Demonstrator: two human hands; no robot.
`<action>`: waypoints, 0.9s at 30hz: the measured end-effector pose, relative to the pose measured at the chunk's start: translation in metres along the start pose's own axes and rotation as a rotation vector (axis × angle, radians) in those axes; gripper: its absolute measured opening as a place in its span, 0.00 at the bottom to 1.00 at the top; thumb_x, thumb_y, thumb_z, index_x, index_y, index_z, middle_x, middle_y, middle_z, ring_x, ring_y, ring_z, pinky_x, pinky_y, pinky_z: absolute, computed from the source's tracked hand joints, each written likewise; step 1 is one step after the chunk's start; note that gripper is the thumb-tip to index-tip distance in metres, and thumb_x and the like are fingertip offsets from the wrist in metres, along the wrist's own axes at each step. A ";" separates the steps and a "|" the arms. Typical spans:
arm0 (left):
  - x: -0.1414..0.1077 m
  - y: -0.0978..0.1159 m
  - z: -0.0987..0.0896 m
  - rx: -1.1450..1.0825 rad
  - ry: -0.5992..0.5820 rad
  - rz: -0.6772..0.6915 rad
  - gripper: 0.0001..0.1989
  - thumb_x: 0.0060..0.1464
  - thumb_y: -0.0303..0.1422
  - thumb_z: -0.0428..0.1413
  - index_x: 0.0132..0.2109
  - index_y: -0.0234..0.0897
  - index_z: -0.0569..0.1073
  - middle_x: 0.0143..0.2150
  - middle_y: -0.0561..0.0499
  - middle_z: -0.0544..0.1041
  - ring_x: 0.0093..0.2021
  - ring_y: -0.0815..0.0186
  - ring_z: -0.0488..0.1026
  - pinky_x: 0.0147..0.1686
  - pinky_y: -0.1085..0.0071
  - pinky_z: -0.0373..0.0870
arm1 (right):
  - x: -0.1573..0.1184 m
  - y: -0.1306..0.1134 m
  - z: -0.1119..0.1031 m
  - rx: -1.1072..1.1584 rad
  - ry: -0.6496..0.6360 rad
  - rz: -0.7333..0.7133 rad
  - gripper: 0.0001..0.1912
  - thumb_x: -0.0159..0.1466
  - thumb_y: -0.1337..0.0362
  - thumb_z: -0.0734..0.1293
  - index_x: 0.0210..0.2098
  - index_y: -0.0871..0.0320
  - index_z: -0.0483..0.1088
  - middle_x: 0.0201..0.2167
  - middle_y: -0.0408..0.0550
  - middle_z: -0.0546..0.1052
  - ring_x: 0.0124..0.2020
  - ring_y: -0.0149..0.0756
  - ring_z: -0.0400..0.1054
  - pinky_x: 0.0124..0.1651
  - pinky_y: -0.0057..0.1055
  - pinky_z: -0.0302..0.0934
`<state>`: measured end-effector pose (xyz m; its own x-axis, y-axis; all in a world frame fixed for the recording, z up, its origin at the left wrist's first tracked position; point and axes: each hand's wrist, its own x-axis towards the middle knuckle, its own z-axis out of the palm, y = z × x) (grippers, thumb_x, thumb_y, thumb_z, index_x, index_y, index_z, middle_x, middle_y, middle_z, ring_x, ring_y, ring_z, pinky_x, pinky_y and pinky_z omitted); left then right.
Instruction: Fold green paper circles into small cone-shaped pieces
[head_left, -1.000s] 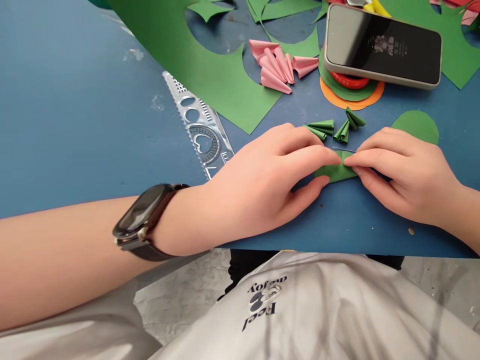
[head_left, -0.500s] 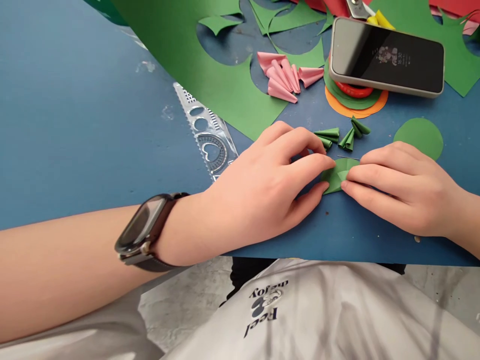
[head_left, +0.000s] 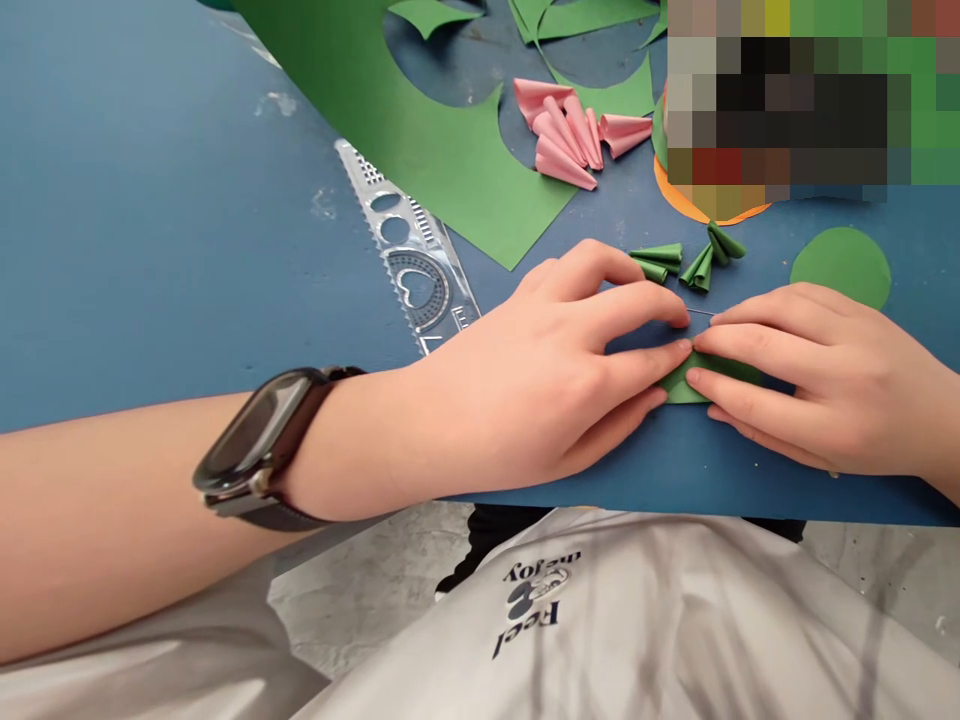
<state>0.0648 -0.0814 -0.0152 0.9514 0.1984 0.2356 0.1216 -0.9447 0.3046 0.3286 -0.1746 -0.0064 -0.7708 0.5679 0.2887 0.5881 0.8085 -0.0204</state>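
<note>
A folded green paper piece [head_left: 684, 388] lies on the blue table close to its front edge. From the left, my left hand [head_left: 555, 370] presses on it with the fingertips. My right hand [head_left: 817, 380] holds it down from the right, partly covering it, and the fingertips of both hands nearly meet. A thin needle or pin [head_left: 701, 312] lies just beyond the paper, between the fingers. Small rolled green cones [head_left: 697, 272] rest behind the hands, and a flat green circle [head_left: 841, 268] is beyond my right hand.
Pink paper cones [head_left: 562, 135] lie farther back. A large cut green sheet [head_left: 450, 160] partly covers a clear plastic ruler [head_left: 409, 255] at the left. An orange paper circle [head_left: 667, 188] sits under a blurred-out area at the back right.
The green paper has turned and shifted slightly, its fold now nearer the front edge. My left fingers have moved right, closer to my right fingertips. The back right corner is now pixelated.
</note>
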 end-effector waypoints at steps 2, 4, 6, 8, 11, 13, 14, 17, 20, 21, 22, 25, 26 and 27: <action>-0.001 0.000 0.002 -0.039 -0.027 0.034 0.17 0.71 0.37 0.54 0.61 0.38 0.78 0.65 0.40 0.78 0.62 0.39 0.71 0.60 0.39 0.76 | -0.001 -0.004 -0.003 -0.003 -0.024 0.000 0.06 0.71 0.70 0.69 0.47 0.61 0.77 0.46 0.56 0.83 0.46 0.51 0.76 0.41 0.48 0.75; -0.001 -0.001 0.004 -0.069 -0.038 0.059 0.19 0.70 0.39 0.56 0.62 0.37 0.77 0.65 0.37 0.77 0.63 0.35 0.71 0.58 0.37 0.76 | -0.002 -0.009 -0.005 -0.010 -0.036 0.005 0.06 0.71 0.69 0.70 0.47 0.60 0.78 0.43 0.55 0.83 0.42 0.49 0.77 0.37 0.47 0.74; -0.001 -0.002 0.006 -0.065 -0.019 0.068 0.20 0.69 0.40 0.57 0.62 0.34 0.77 0.64 0.34 0.77 0.61 0.36 0.71 0.57 0.38 0.76 | -0.003 -0.013 -0.005 0.001 -0.024 0.018 0.09 0.70 0.68 0.72 0.49 0.61 0.77 0.41 0.55 0.84 0.38 0.47 0.76 0.34 0.46 0.72; 0.000 -0.003 0.006 -0.040 0.008 0.040 0.20 0.70 0.38 0.57 0.63 0.33 0.76 0.62 0.33 0.76 0.59 0.39 0.71 0.58 0.40 0.75 | -0.003 -0.016 -0.003 0.030 -0.005 0.066 0.12 0.70 0.68 0.72 0.52 0.62 0.76 0.41 0.55 0.84 0.34 0.45 0.73 0.32 0.46 0.70; 0.001 -0.005 0.006 -0.042 0.040 0.002 0.17 0.70 0.38 0.57 0.59 0.33 0.78 0.60 0.34 0.76 0.57 0.44 0.71 0.58 0.43 0.74 | -0.002 -0.020 -0.001 0.091 0.040 0.221 0.14 0.71 0.67 0.71 0.55 0.60 0.75 0.45 0.55 0.83 0.38 0.43 0.75 0.38 0.43 0.73; 0.002 -0.005 0.007 -0.074 0.045 -0.004 0.14 0.69 0.38 0.58 0.55 0.34 0.79 0.57 0.35 0.77 0.54 0.47 0.71 0.55 0.46 0.75 | -0.001 -0.022 -0.001 0.153 0.077 0.330 0.16 0.71 0.67 0.72 0.57 0.59 0.74 0.48 0.55 0.83 0.45 0.41 0.78 0.46 0.39 0.76; 0.002 -0.005 0.008 -0.095 0.048 -0.001 0.13 0.69 0.37 0.58 0.54 0.34 0.80 0.55 0.36 0.77 0.52 0.48 0.71 0.53 0.48 0.76 | 0.000 -0.023 -0.001 0.189 0.086 0.378 0.17 0.71 0.67 0.72 0.58 0.60 0.74 0.49 0.55 0.83 0.47 0.40 0.79 0.50 0.37 0.77; 0.005 -0.003 0.010 -0.159 0.066 -0.002 0.12 0.69 0.35 0.57 0.53 0.35 0.79 0.51 0.38 0.80 0.47 0.52 0.73 0.50 0.52 0.77 | 0.002 -0.025 -0.002 0.317 0.085 0.503 0.19 0.68 0.67 0.74 0.58 0.60 0.74 0.50 0.54 0.83 0.49 0.37 0.79 0.54 0.33 0.77; 0.007 -0.001 0.011 -0.251 0.097 -0.009 0.09 0.69 0.31 0.57 0.52 0.37 0.79 0.49 0.41 0.82 0.48 0.55 0.78 0.51 0.56 0.78 | 0.003 -0.026 -0.001 0.442 0.086 0.559 0.20 0.67 0.68 0.75 0.58 0.58 0.74 0.45 0.50 0.84 0.42 0.35 0.78 0.49 0.33 0.77; 0.008 0.000 0.011 -0.292 0.107 -0.007 0.08 0.68 0.29 0.57 0.52 0.38 0.79 0.50 0.42 0.83 0.48 0.56 0.80 0.51 0.57 0.78 | 0.003 -0.026 -0.001 0.474 0.085 0.570 0.20 0.67 0.68 0.75 0.58 0.58 0.74 0.43 0.48 0.84 0.39 0.34 0.77 0.46 0.32 0.77; 0.009 0.001 0.011 -0.339 0.118 -0.002 0.09 0.68 0.27 0.57 0.52 0.38 0.78 0.50 0.42 0.83 0.49 0.57 0.81 0.51 0.59 0.79 | 0.003 -0.026 -0.002 0.507 0.081 0.586 0.20 0.66 0.68 0.75 0.57 0.58 0.75 0.40 0.46 0.83 0.37 0.32 0.76 0.44 0.32 0.76; 0.011 0.004 0.010 -0.469 0.144 0.003 0.10 0.67 0.24 0.57 0.52 0.38 0.78 0.51 0.42 0.83 0.48 0.60 0.82 0.49 0.64 0.81 | 0.004 -0.026 -0.004 0.660 0.077 0.688 0.20 0.64 0.70 0.76 0.55 0.58 0.77 0.35 0.42 0.81 0.34 0.30 0.74 0.39 0.29 0.74; 0.012 0.005 0.010 -0.507 0.156 -0.009 0.10 0.66 0.24 0.58 0.53 0.38 0.78 0.50 0.42 0.83 0.47 0.61 0.82 0.48 0.65 0.82 | 0.004 -0.027 -0.005 0.739 0.091 0.739 0.19 0.64 0.69 0.76 0.54 0.57 0.77 0.35 0.41 0.80 0.33 0.29 0.73 0.37 0.28 0.73; 0.013 0.006 0.010 -0.549 0.169 -0.026 0.11 0.66 0.25 0.60 0.53 0.39 0.77 0.49 0.43 0.84 0.47 0.61 0.82 0.47 0.66 0.82 | 0.005 -0.027 -0.005 0.825 0.116 0.795 0.18 0.63 0.68 0.77 0.53 0.55 0.78 0.35 0.41 0.80 0.32 0.29 0.73 0.35 0.28 0.72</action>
<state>0.0805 -0.0868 -0.0199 0.8863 0.3014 0.3516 -0.0630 -0.6737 0.7364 0.3105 -0.1947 0.0006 -0.2020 0.9794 -0.0008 0.5258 0.1077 -0.8438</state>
